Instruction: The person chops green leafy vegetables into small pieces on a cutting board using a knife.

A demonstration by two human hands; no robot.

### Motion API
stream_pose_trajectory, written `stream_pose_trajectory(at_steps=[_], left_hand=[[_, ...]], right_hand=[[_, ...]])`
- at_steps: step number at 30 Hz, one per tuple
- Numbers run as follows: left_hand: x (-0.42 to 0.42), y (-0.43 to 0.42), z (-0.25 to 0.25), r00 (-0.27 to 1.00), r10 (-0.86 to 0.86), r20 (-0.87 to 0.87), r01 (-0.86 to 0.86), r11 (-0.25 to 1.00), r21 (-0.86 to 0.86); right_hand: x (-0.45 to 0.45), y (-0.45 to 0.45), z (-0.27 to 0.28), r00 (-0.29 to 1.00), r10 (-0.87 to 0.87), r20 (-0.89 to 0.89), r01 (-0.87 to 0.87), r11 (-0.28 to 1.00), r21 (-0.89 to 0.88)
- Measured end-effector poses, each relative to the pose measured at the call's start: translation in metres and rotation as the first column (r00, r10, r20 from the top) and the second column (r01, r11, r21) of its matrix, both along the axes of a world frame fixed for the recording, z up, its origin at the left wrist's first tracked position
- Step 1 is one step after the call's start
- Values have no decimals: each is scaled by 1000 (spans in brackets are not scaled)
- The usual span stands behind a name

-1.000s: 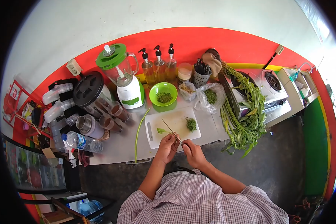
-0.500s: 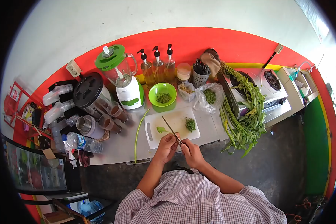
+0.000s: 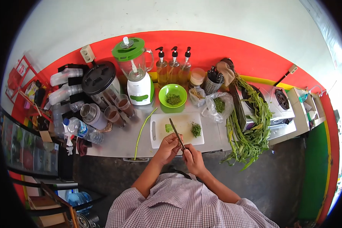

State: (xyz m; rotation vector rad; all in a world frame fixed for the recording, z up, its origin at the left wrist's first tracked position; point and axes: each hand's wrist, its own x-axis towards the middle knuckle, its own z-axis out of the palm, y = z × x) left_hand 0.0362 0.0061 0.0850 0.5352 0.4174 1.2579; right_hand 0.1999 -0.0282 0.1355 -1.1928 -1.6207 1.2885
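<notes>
My right hand [image 3: 194,159] is closed around the handle of a knife [image 3: 176,131], whose dark blade points up and to the left over the white cutting board [image 3: 154,142]. Beside it, my left hand [image 3: 168,148] is pinched with its fingertips against the blade's near side. A green leaf [image 3: 168,128] shows just beyond those fingertips and appears to be held there, though the grip itself is hidden. Chopped greens [image 3: 195,129] lie in a small pile on the board's right side. Left of the board rests a long green stalk [image 3: 143,133].
Behind the board stand a green bowl [image 3: 173,107] with chopped greens, a blender [image 3: 138,87] and pump bottles [image 3: 174,68]. A plastic bag of greens [image 3: 219,106] sits to the right. Leafy stalks [image 3: 250,129] hang over the stove [image 3: 279,108]. Glasses [image 3: 114,116] and a water bottle [image 3: 81,131] stand left.
The leaf has shifted slightly away from me and turned. Both hands stay together at the knife, which is a little steeper. The whole view has shifted slightly.
</notes>
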Motion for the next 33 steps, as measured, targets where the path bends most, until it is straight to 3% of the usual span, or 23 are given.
stream_pose_trajectory(at_steps=[5, 12, 27, 33], left_hand=[[-3, -4, -1, 997, -71, 36, 70, 997, 30], [-3, -9, 7, 1000, -13, -29, 15, 997, 80], [-1, -12, 8, 999, 13, -35, -13, 1000, 2], [-8, -12, 3, 966, 28, -256, -11, 998, 68]], right_hand=[[-3, -3, -3, 1000, -5, -14, 5, 1000, 1], [-4, -4, 0, 999, -2, -53, 2, 1000, -1], [-2, -4, -4, 996, 28, -89, -30, 999, -25], [-2, -4, -2, 998, 37, -59, -36, 999, 14]])
